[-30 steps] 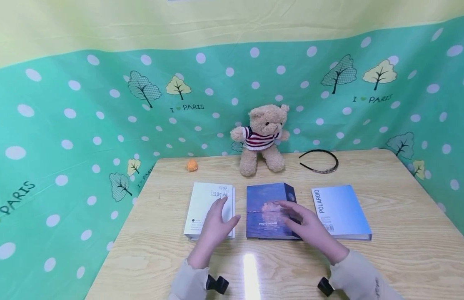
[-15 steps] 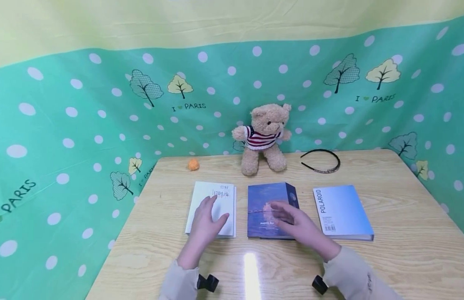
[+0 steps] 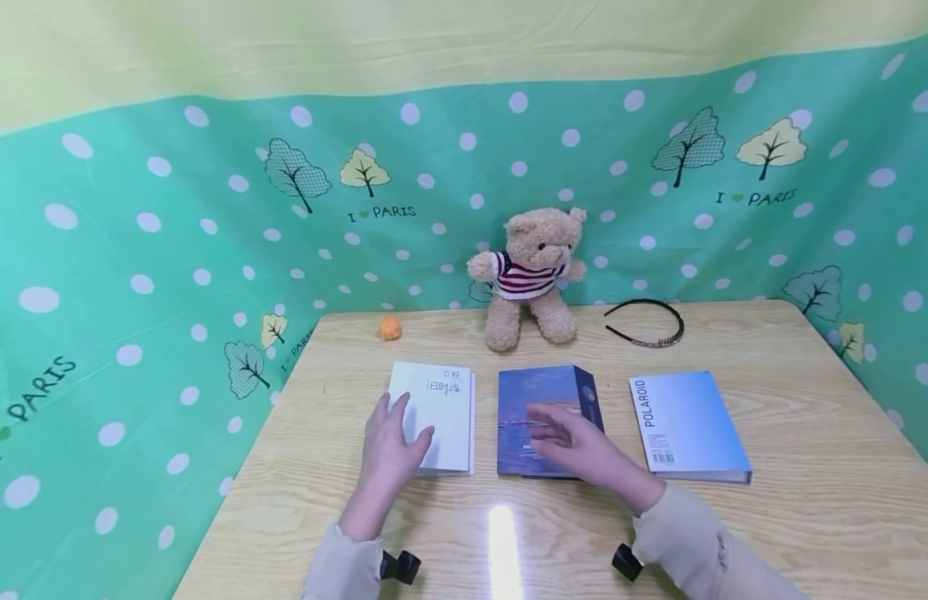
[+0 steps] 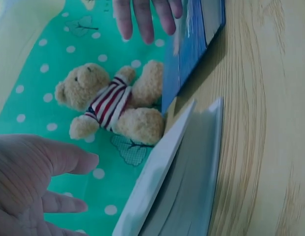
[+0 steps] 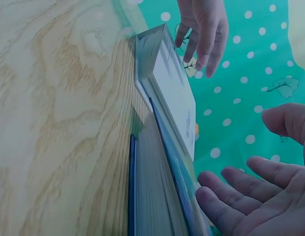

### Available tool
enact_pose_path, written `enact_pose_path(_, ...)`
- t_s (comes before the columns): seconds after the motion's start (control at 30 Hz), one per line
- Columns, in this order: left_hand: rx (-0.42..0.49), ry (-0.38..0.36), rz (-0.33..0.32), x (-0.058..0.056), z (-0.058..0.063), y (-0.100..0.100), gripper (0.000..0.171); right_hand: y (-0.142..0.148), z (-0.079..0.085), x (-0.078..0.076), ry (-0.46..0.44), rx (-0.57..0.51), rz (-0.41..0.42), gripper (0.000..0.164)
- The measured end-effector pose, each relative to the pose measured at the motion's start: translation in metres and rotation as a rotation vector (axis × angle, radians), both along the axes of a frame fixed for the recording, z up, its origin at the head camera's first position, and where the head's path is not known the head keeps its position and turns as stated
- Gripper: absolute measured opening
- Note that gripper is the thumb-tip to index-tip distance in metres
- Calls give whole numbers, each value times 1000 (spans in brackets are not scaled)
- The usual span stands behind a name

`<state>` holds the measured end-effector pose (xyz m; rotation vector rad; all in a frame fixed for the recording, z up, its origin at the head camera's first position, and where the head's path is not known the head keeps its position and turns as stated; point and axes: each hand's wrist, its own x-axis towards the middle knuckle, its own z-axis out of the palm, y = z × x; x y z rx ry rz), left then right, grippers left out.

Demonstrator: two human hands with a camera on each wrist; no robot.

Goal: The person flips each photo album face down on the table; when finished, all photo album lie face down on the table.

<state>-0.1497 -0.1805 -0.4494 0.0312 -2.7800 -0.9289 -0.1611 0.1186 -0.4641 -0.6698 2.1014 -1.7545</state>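
Observation:
In the head view my left hand (image 3: 387, 446) hovers over the left edge of a white book (image 3: 445, 425) lying on the table, fingers relaxed and spread. My right hand (image 3: 580, 440) is over a dark blue photo album (image 3: 516, 396) in the middle, hiding part of its cover picture and lettering. In the left wrist view a gap shows between the left thumb and the white book (image 4: 155, 179). The right wrist view has my right fingers (image 5: 231, 191) extended beside the cover of the blue album (image 5: 167, 167). Neither hand holds anything.
A light blue album (image 3: 692, 425) marked POLAROID lies at the right. Along the back of the wooden table (image 3: 284, 517) are a teddy bear (image 3: 531, 279) in a striped shirt, a black headband (image 3: 647, 325) and a small orange ball-like thing (image 3: 391, 327). A green dotted cloth (image 3: 172, 292) hangs behind.
My left hand has moved left across the white book, uncovering more of its cover and printed characters. My right hand has shifted slightly left over the blue album. The books keep their places.

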Motion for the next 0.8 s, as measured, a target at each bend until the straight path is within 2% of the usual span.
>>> enact_pose_path(0.27,-2,-16,3,2,-1,-7,67,-9,1,-1,-4,-15,32,65)
enact_pose_path(0.53,18,-67,53,3,0,-12,85,-20,0,-2,-82,-42,79,68)
enact_pose_path(0.8,3,-107,39,2,-2,-14,90,-35,2,0,-120,-35,92,72)
